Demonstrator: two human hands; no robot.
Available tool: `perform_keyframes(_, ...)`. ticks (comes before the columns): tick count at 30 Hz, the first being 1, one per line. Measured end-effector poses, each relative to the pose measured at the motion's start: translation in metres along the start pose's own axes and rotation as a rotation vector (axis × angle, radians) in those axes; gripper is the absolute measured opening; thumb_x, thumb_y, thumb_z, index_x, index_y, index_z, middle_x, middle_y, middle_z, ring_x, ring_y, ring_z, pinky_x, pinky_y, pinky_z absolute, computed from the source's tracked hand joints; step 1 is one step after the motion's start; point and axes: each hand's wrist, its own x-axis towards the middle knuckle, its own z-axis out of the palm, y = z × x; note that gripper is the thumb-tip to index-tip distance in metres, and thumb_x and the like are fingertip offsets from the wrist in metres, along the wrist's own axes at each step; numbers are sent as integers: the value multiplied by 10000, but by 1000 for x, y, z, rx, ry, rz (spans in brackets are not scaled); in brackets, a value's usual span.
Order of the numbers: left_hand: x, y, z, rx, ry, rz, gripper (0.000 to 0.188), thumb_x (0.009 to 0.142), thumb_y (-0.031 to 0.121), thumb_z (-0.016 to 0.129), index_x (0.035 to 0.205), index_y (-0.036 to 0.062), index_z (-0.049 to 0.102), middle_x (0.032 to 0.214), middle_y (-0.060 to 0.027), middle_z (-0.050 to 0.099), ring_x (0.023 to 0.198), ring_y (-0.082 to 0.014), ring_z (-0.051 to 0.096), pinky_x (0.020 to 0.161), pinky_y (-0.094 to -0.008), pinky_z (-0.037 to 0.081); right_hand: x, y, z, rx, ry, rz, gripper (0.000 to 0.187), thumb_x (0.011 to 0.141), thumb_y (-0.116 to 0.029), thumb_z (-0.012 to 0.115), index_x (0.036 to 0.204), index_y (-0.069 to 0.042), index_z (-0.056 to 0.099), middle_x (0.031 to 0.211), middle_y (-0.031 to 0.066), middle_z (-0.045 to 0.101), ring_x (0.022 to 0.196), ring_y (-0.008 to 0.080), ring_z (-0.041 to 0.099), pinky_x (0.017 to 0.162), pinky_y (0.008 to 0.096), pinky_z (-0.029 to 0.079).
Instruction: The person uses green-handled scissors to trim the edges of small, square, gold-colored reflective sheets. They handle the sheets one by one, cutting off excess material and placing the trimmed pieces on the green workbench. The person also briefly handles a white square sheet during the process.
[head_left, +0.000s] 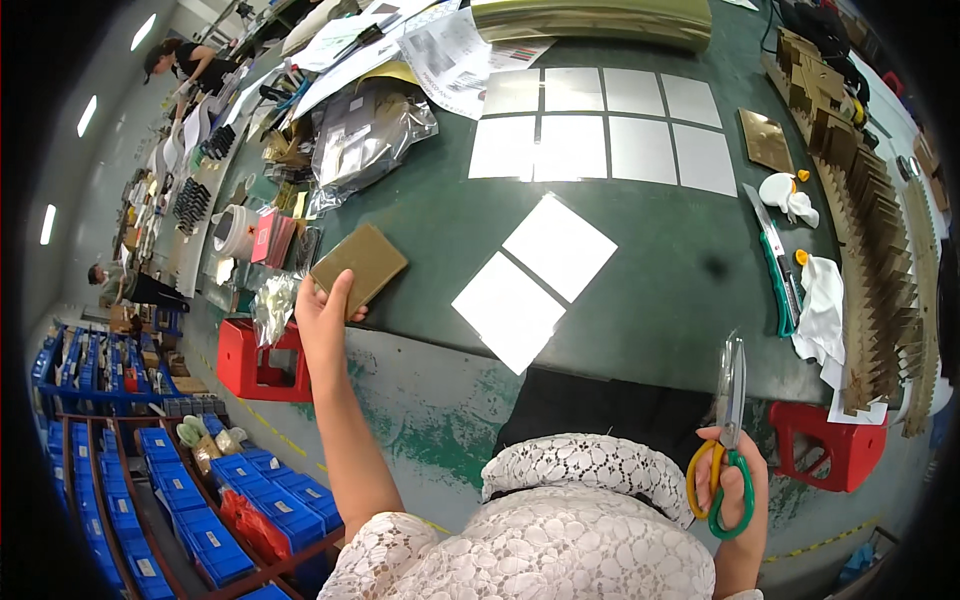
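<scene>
Centre-left of the frame, a flat gold-brown block (365,262) is being held over the edge of the green table (430,220). It is being grasped firmly by the left grip (328,305), thumb across the top, fingers wrapping beneath. Just right of it, mid-frame, a pair of white panels (560,245) is lying at a slant, a thin gap being left between the two. Over at lower right, scissors (733,390) are being grasped by the right grip (740,490), fingers curling about the yellow and green handles, blades pointing upward, no panel being touched by them.

And progress? Farther up, right of centre, eight white panels (640,150) are being displayed in two neat rows of four, so that part is looking finished. The slanted pair is lying apart from those rows, and the block is not being set down yet, so things are seemingly standing midway; how much is remaining cannot be told.

Farther out, a gold roll (590,20) is stretching along the top, a clear plastic bag (375,135) is slumping at upper left, and at right a green-handled cutter (778,275) is lying beside a white cloth (822,310).
</scene>
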Motion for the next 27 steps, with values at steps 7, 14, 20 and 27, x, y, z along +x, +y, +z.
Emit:
perform_keyframes(7, -45, 18, 19, 196, 72, 115, 264, 941, 224, 571, 1068, -2, 615, 762, -43, 629, 619, -118, 535, 603, -259, 460, 11, -4, 14, -147, -57, 74, 755, 815, -582, 638, 1172, 70, 508, 738, 42, 539, 537, 59, 465, 459, 187, 349)
perform_keyframes(14, -116, 14, 76, -244, -767, -426, 363, 978, 278, 500, 1003, -54, 644, 895, -161, 701, 642, -166, 666, 525, -233, 491, 35, 9, 26, -202, -344, 245, 655, 810, -334, 726, 1289, 29, 466, 891, 41, 564, 801, 96, 539, 697, 219, 443)
perform_keyframes(20, -127, 19, 91, -459, -613, -568, 371, 961, 305, 526, 926, -47, 639, 816, -161, 694, 592, -192, 661, 493, -246, 482, 48, 11, 36, -283, -457, 292, 567, 794, -102, 747, 1287, -19, 480, 860, 35, 572, 791, 97, 547, 723, 249, 446)
perform_keyframes(27, -118, 18, 88, -488, -637, -581, 301, 941, 254, 536, 835, -12, 629, 726, -127, 675, 571, -212, 658, 459, -259, 472, 57, 14, 38, -305, -507, 286, 560, 806, -128, 744, 1289, -30, 477, 878, 61, 596, 806, 111, 570, 737, 263, 460)
